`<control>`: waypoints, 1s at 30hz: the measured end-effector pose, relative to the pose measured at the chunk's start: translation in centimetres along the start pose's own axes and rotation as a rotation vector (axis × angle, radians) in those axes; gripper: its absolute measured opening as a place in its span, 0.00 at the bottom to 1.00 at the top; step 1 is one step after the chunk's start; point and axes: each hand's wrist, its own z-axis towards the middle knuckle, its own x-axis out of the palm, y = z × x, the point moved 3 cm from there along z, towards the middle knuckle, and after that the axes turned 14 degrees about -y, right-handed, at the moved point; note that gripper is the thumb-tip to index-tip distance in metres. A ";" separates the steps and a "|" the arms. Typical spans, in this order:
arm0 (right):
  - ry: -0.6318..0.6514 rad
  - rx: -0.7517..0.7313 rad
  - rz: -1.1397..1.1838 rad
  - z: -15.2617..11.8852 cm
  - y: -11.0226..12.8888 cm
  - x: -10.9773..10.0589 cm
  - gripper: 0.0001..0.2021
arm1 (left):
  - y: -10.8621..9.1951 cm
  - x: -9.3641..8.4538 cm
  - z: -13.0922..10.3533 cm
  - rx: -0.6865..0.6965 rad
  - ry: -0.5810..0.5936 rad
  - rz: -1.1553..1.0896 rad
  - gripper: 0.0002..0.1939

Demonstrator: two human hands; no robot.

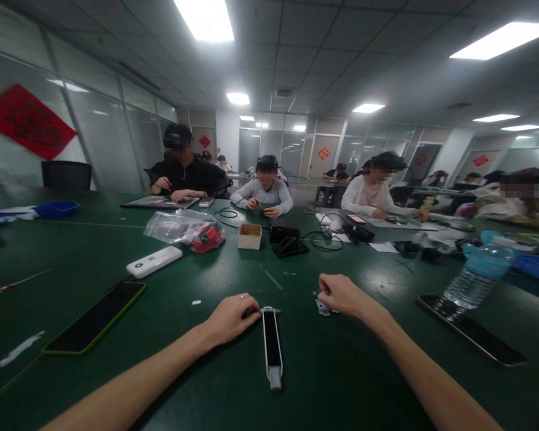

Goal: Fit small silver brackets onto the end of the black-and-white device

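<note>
Catalogued on the green table (206, 395): one slim device (272, 344), black-faced and white-edged, was laid flat between the two hands, its pale grey end pointed toward the wearer; by its far end, just beside it, the left hand (236, 317) was rested (a ring was worn on one finger), its fingers curled inward over a small dark item (250, 310), though whether that item was grasped could not be told.

Item, the right hand (341, 293): its fingers were bent in tightly above some small pale pieces (324, 308); whether any was pinched could not be told, the fingertips being hidden.

Left side: one green-edged phone (99, 317), laid face up; one white handheld device (155, 261), placed beyond it; one clear plastic bag (175, 227), in which something red (206, 236) was seen.

Centre, farther off: one small open box (250, 239); one black stand (290, 246), set to its right.

Right side: one dark phone (471, 329); one clear bottle (478, 278), stood by its far end; across the table, persons in dark headgear were seated.
</note>
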 end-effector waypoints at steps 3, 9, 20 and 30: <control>-0.050 -0.078 0.078 -0.1 0.8 0.4 0.02 | 0.0 0.0 0.0 0.003 0.000 0.000 0.08; -0.086 -0.169 0.198 -0.4 2.1 1.2 0.04 | -0.1 -0.1 0.0 -0.006 0.005 -0.004 0.08; -0.120 -0.351 0.266 -1.8 6.3 2.5 0.05 | 0.0 0.1 0.0 -0.005 0.003 0.012 0.08; -0.193 -0.396 0.420 -2.7 8.3 3.8 0.08 | -0.2 -0.1 0.0 -0.003 -0.001 0.013 0.08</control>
